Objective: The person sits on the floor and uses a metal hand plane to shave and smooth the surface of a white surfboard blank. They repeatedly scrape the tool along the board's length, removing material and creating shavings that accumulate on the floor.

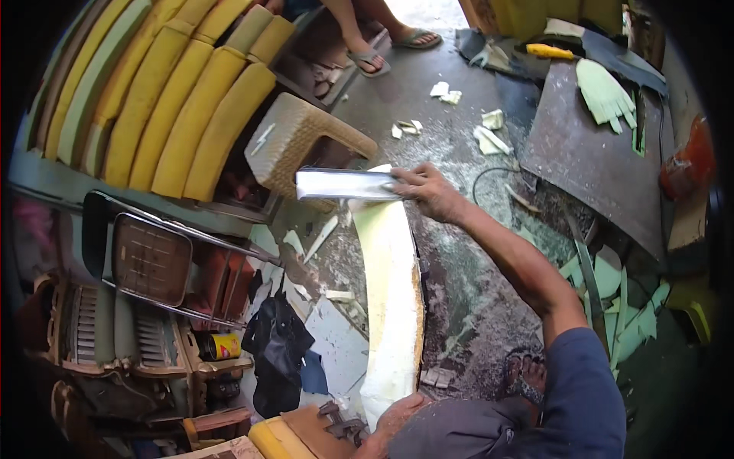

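A long, pale yellow foam strip (391, 283) stretches away from my body, with a brownish rough edge on its right side. My right hand (432, 191) is closed round the right end of a flat, silvery blade-like bar (344, 184). The bar lies crosswise over the strip's far end, and motion blur hides its exact kind. At the foam's near end, my left hand (401, 413) holds the edge, its fingers partly hidden. A dark, thin piece shows along the foam's right side.
Foam scraps (489, 141) litter the dusty floor. A beige woven-pattern stool (294, 145) stands beyond the bar. Yellow foam pads (183, 115) line the left. On a dark board (589, 145) lie a glove (604, 92) and a yellow-handled tool (550, 51). Another person's sandalled feet (371, 61) are at the top.
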### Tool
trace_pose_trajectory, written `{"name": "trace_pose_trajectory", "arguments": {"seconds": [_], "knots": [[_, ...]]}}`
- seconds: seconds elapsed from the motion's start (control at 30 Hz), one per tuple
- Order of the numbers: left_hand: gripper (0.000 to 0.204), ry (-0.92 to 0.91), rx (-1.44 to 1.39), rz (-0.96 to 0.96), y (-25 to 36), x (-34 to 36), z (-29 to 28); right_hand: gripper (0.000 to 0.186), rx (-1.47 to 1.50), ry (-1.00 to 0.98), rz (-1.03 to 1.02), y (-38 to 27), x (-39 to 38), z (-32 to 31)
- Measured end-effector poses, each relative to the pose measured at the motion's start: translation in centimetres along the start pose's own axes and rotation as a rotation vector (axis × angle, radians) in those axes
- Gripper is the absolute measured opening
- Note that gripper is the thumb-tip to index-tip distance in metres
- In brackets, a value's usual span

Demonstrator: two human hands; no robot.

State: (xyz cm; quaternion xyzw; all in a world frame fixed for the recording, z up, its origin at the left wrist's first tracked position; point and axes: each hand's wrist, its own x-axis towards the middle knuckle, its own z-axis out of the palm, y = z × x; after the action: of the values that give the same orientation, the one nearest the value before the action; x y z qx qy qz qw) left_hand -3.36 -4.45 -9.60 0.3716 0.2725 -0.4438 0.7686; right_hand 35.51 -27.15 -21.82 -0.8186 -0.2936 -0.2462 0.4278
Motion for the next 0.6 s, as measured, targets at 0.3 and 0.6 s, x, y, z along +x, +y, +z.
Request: {"name": "trace_pose_trajectory", "arguments": {"seconds": [0.3,0.6], "knots": [[0.028,0.277,1.044,-0.229,2.3,-0.1,3.1,0.061,0.012,-0.046,0.076,1.0,-2.4,-0.1],[0.029,0.306,0.668,-0.161,1.8,-0.5,2.7,0.059,-0.11,-0.058,0.005,4.2,-0.7,-0.3]]}}
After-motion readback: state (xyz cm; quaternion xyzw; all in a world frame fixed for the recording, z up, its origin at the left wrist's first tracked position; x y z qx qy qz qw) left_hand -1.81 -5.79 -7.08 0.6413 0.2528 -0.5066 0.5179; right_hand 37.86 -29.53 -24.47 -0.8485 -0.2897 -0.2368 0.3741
